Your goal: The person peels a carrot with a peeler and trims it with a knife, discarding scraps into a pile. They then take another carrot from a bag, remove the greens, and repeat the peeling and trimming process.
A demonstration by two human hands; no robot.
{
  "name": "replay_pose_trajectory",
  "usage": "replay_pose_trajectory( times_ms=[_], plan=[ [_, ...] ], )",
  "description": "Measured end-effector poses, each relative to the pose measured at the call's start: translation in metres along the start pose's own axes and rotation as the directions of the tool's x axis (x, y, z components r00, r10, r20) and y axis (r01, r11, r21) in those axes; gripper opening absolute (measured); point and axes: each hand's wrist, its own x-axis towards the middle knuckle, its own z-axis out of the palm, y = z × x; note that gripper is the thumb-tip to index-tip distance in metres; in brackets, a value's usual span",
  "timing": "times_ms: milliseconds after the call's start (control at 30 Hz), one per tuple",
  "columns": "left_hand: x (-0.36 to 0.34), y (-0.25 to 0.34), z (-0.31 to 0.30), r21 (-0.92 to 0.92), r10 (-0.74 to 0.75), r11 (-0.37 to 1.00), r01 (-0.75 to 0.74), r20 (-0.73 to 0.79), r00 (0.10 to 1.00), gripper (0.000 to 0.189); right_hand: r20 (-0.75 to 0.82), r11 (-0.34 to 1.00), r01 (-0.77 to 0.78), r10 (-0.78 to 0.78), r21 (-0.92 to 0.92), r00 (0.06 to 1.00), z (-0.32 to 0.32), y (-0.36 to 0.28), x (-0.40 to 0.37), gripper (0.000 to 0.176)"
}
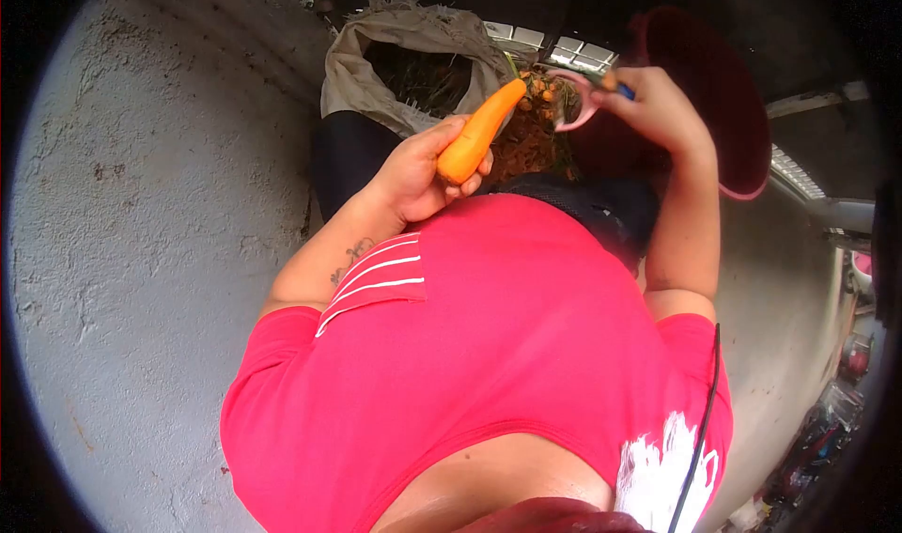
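Grey concrete floor, sack beyond. Left hand clasps carrot, tilted over peelings, likely so scraps drop there; right hand pinches peeler.

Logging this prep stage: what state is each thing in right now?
carrot: held in left hand, tip toward the peeler.
peeler: held in right hand, just off the carrot's tip.
sack: open, rim folded down.
tub: tilted; contents not visible.
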Motion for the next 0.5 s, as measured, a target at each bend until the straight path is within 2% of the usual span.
replay_pose_trajectory(
  times_ms=[33, 67, 100, 167, 300, 500],
  plan=[
    [0.003, -0.001, -0.002, -0.024, -0.021, 1.0, 0.02, -0.025, 0.999, 0.039, 0.032, 0.999, 0.036, -0.037, 0.032, 0.999, 0.003, -0.013, -0.004, 0.038],
    [0.005, -0.003, -0.002, -0.048, -0.042, 0.998, 0.039, -0.049, 0.998, 0.039, 0.018, 0.984, 0.17, -0.171, 0.045, 0.985, 0.014, -0.018, -0.005, 0.034],
    [0.008, -0.004, -0.002, -0.073, -0.064, 0.996, 0.059, -0.072, 0.995, 0.039, 0.02, 0.962, 0.272, -0.271, -0.034, 0.962, 0.021, -0.029, -0.007, 0.031],
    [0.016, -0.012, -0.014, -0.121, -0.098, 0.989, 0.087, -0.087, 0.991, 0.041, 0.016, 0.927, 0.367, -0.367, -0.072, 0.93, 0.035, -0.049, -0.011, 0.03],
    [0.015, -0.017, -0.003, -0.094, -0.1, 0.991, 0.091, -0.093, 0.991, 0.044, 0.024, 0.914, 0.384, -0.384, -0.132, 0.923, 0.044, -0.07, -0.011, 0.03],
    [0.003, -0.013, 0.01, 0.031, -0.032, 0.999, 0.036, -0.127, 0.991, 0.036, 0.083, 0.914, 0.381, -0.372, -0.137, 0.924, 0.031, -0.072, -0.007, 0.028]
  ],
)
